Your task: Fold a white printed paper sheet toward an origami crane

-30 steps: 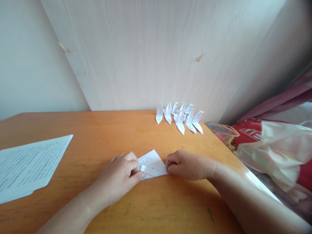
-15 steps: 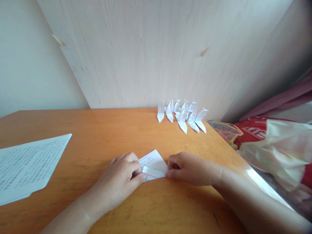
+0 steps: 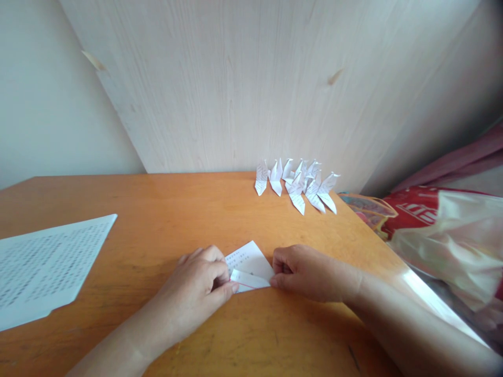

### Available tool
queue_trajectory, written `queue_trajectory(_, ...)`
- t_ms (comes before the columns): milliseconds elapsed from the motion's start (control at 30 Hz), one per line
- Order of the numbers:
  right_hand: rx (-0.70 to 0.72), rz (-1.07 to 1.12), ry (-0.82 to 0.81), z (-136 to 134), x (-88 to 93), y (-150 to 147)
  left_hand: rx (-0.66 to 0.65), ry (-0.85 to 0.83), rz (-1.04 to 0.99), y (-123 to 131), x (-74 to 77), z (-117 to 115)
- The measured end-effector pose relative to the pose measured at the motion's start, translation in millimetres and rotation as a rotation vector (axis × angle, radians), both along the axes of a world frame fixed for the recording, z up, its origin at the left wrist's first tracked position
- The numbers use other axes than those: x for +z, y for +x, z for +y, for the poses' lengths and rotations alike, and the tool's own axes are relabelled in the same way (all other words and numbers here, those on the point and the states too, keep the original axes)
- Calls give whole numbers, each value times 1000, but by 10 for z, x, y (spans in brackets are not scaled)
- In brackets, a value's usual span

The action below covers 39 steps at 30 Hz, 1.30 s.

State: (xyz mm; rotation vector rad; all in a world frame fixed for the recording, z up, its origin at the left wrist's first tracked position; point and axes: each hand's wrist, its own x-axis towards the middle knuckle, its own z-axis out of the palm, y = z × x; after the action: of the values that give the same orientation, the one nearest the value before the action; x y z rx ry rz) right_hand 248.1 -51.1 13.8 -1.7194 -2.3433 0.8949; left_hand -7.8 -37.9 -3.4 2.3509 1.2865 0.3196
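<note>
Between my hands a small folded sheet of paper [image 3: 251, 262] with printed characters rests on the wooden table, one point facing away from me. A narrow flap with a red line lies folded along its near edge. My left hand [image 3: 204, 277] is closed on the left side of the paper, thumb at the flap's end. At the right corner, my right hand [image 3: 302, 272] pinches the paper between thumb and curled fingers. The paper's left part is hidden under my left hand.
Several folded white paper figures [image 3: 296, 188] stand at the table's back right. Printed sheets [image 3: 51, 267] lie stacked on the left. Beyond the right edge of the table [image 3: 165, 204] are a red bag [image 3: 412, 209] and a pale plastic bag [image 3: 463, 235]. A wooden panel [image 3: 220, 89] rises behind.
The view has shifted slightly. Both hands keep their hold on the folded paper, with hardly any movement.
</note>
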Motion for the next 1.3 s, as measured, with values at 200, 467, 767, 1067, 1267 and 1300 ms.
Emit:
queue_trajectory(200, -8, -5, 6, 8, -8, -3, 12, -18, -14, 1, -1, -16)
queue_trajectory(467, 7, -2, -17, -1, 8, -5, 51, -18, -12, 25, -13, -25)
queue_trajectory(767, 0, -12, -24, -8, 28, -13, 28, 0, -1, 26, 18, -55)
queue_trajectory(1067, 6, -6, -11, -5, -21, 8, 75, -25, 11, 61, 135, -74)
queue_trajectory(1267, 6, -8, -19, -11, -9, 12, 74, -23, 16, 63, 135, -74)
queue_trajectory(1300, 8, -8, -20, -10, -7, 11, 72, -24, 16, 60, 131, -74)
